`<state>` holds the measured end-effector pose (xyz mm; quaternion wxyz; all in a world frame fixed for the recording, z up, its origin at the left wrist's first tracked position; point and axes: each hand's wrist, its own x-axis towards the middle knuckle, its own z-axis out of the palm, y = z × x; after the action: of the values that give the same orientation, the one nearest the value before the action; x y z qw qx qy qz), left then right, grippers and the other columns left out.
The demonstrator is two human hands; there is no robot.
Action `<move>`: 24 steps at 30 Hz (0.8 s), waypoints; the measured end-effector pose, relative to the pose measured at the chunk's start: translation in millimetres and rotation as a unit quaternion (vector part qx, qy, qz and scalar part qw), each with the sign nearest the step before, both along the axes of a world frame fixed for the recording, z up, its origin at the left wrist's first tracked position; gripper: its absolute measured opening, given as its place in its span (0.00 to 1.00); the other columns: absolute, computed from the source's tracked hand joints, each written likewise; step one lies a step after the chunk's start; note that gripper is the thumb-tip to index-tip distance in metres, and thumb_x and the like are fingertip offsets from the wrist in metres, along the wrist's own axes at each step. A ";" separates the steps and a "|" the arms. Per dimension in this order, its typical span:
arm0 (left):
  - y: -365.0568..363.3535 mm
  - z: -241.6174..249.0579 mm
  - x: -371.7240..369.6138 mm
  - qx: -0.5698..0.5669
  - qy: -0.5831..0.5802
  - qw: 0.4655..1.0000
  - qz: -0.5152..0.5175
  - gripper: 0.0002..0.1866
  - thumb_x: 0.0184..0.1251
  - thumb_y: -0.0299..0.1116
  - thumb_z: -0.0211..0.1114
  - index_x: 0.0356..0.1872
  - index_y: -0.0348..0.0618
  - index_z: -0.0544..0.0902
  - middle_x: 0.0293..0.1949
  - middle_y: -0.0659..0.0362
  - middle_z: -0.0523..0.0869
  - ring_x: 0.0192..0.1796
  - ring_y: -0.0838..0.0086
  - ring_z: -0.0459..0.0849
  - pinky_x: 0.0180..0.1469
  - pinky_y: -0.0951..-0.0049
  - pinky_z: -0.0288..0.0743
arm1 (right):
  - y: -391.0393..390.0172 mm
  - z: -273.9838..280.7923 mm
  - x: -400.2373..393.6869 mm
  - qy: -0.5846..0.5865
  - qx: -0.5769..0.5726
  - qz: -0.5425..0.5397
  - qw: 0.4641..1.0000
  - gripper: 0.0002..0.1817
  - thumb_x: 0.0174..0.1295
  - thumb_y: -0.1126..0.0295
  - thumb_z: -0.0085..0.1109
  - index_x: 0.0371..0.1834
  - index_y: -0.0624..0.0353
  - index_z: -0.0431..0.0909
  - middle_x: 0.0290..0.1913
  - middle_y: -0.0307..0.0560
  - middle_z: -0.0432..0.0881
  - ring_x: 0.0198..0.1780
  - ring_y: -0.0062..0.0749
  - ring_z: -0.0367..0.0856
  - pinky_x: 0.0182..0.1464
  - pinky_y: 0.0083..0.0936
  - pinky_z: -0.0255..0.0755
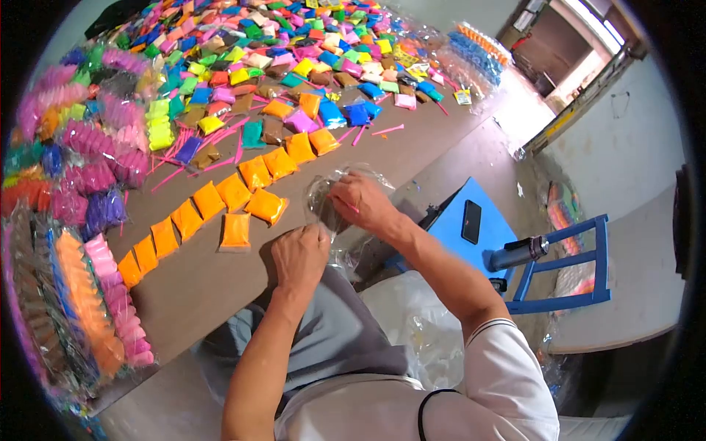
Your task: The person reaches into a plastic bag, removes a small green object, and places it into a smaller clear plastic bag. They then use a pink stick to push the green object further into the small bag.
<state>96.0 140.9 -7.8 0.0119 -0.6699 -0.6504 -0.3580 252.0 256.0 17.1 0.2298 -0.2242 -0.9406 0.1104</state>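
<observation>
Both of my hands grip a clear plastic bag (342, 256) at the table's near edge. My left hand (300, 253) is curled closed on the bag's left side. Just above and to the right, my right hand (360, 200) is closed on its upper part, fingers bent inward. To the left of my hands lie several orange packets (234, 192) in a slanting row. Two more orange packets, one of them the lower packet (236, 231), sit below that row, close to my left hand.
A large heap of multicoloured packets (294, 55) covers the far table. Bundled packets (94, 309) line the left side. Pink sticks (170, 176) lie scattered. At right, a blue chair (471, 213) holds a phone (471, 222) and a bottle (518, 252).
</observation>
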 end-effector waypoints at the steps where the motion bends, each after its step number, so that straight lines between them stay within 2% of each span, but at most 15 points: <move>1: 0.4 1.1 0.5 0.005 0.001 1.000 -0.002 0.11 0.58 0.32 0.65 0.18 0.41 0.79 0.20 0.50 0.83 0.24 0.53 0.83 0.28 0.54 0.75 | 3.1 1.9 1.6 -0.022 0.011 -0.023 0.999 0.07 0.53 0.71 0.62 0.34 0.60 0.80 0.33 0.52 0.80 0.39 0.51 0.78 0.43 0.43 0.72; 4: 0.5 0.3 -0.4 -0.007 0.003 1.000 0.000 0.11 0.58 0.32 0.64 0.18 0.41 0.79 0.21 0.50 0.83 0.24 0.53 0.83 0.28 0.54 0.75 | -5.5 4.1 -6.8 -0.077 -0.007 -0.059 0.995 0.08 0.52 0.71 0.62 0.36 0.59 0.81 0.33 0.51 0.81 0.39 0.50 0.78 0.43 0.43 0.72; 6: -0.4 -0.9 0.4 -0.009 -0.005 1.000 0.000 0.11 0.59 0.32 0.64 0.18 0.41 0.79 0.21 0.50 0.83 0.25 0.53 0.83 0.29 0.54 0.75 | -7.2 -12.6 -11.4 0.017 0.014 -0.027 0.999 0.07 0.51 0.71 0.62 0.32 0.60 0.80 0.32 0.51 0.81 0.38 0.51 0.78 0.43 0.43 0.73; 8: -1.5 -0.7 0.4 -0.016 -0.002 1.000 0.001 0.12 0.59 0.33 0.64 0.18 0.41 0.79 0.21 0.50 0.83 0.25 0.53 0.83 0.29 0.54 0.75 | 10.2 -13.2 -11.8 0.038 0.015 -0.066 0.997 0.06 0.51 0.71 0.63 0.32 0.60 0.80 0.31 0.51 0.80 0.38 0.51 0.78 0.43 0.43 0.73; 10: -0.7 2.6 -0.2 -0.014 0.002 1.000 0.000 0.12 0.60 0.33 0.64 0.18 0.41 0.79 0.21 0.50 0.83 0.25 0.53 0.83 0.29 0.54 0.75 | 20.7 -0.5 -11.7 -0.030 0.038 -0.124 0.991 0.05 0.50 0.71 0.59 0.29 0.59 0.78 0.32 0.51 0.80 0.40 0.50 0.79 0.42 0.43 0.75; 13: 0.1 4.6 -1.6 -0.026 0.019 0.999 -0.009 0.10 0.60 0.33 0.64 0.20 0.42 0.79 0.22 0.51 0.84 0.26 0.54 0.84 0.30 0.55 0.77 | -2.1 7.2 -13.2 -0.020 0.034 -0.097 0.994 0.04 0.49 0.72 0.59 0.26 0.60 0.77 0.31 0.51 0.80 0.39 0.51 0.79 0.43 0.42 0.75; 16: -4.6 4.1 -0.8 -0.028 0.000 1.000 -0.011 0.10 0.60 0.33 0.64 0.21 0.42 0.79 0.22 0.51 0.84 0.26 0.55 0.85 0.30 0.55 0.77 | 0.0 -8.6 -15.5 -0.001 0.002 -0.089 0.996 0.04 0.47 0.73 0.60 0.24 0.59 0.76 0.29 0.51 0.79 0.38 0.51 0.79 0.44 0.42 0.75; 20: -1.3 2.1 0.1 -0.011 -0.003 1.000 -0.006 0.10 0.58 0.32 0.64 0.19 0.41 0.79 0.21 0.50 0.83 0.25 0.53 0.83 0.29 0.54 0.75 | 14.9 -1.9 -11.7 -0.010 0.054 -0.113 0.992 0.05 0.46 0.73 0.61 0.25 0.59 0.75 0.29 0.49 0.78 0.37 0.49 0.78 0.41 0.41 0.73; 22: 0.9 2.6 -1.5 -0.009 -0.006 1.000 -0.005 0.10 0.58 0.32 0.64 0.19 0.41 0.79 0.21 0.50 0.83 0.25 0.53 0.83 0.28 0.54 0.75 | -4.8 0.6 -13.2 -0.020 0.026 -0.061 0.998 0.06 0.53 0.70 0.61 0.31 0.61 0.78 0.30 0.52 0.79 0.38 0.52 0.78 0.46 0.42 0.73; 24: -0.5 1.6 0.2 -0.007 -0.013 1.000 -0.005 0.10 0.57 0.32 0.65 0.19 0.41 0.79 0.21 0.50 0.83 0.25 0.53 0.83 0.29 0.54 0.75 | -2.5 -5.0 -17.4 -0.027 0.017 -0.055 0.998 0.06 0.52 0.70 0.61 0.30 0.61 0.78 0.31 0.52 0.80 0.38 0.52 0.78 0.46 0.43 0.74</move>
<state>96.2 140.4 -6.2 -0.0033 -0.6683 -0.6499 -0.3619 234.6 253.5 12.1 0.2136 -0.2749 -0.9344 0.0753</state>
